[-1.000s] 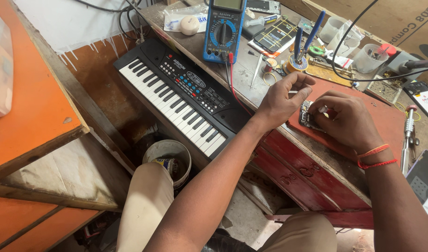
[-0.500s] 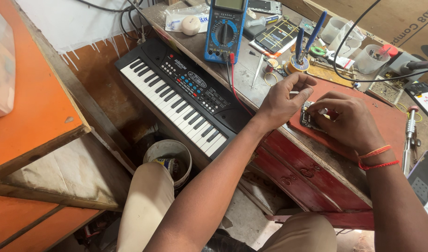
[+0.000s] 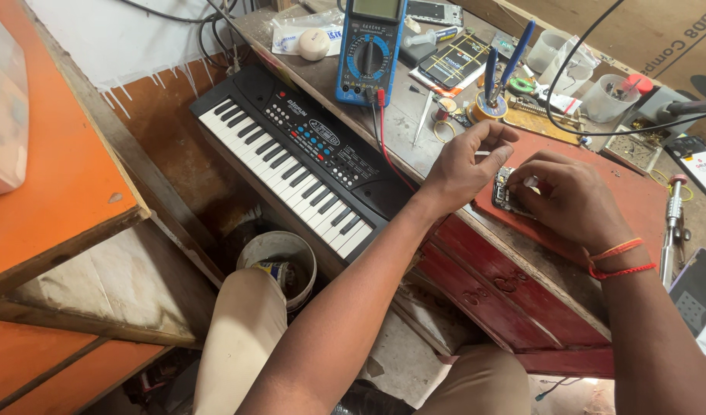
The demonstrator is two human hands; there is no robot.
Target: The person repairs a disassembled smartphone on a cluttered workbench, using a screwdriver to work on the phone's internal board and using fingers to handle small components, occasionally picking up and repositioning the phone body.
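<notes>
Cluttered repair tabletop [image 3: 414, 115], toy keyboard [image 3: 291, 154] leaning below edge, blue multimeter [image 3: 368, 50] up top. Small circuit board [image 3: 505, 192] on red mat [image 3: 645, 207]. Right hand [image 3: 572, 200] pins board, fingers clamped on it. Left hand [image 3: 464, 165] pinches tiny white bit, fingers together. Looks like mid-fitting; next move probably needs steady fine placement.

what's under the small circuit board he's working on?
The small circuit board lies on a red mat on the workbench. The right hand covers its right part, so anything beneath there is hidden. The left hand pinches just above it.
</notes>
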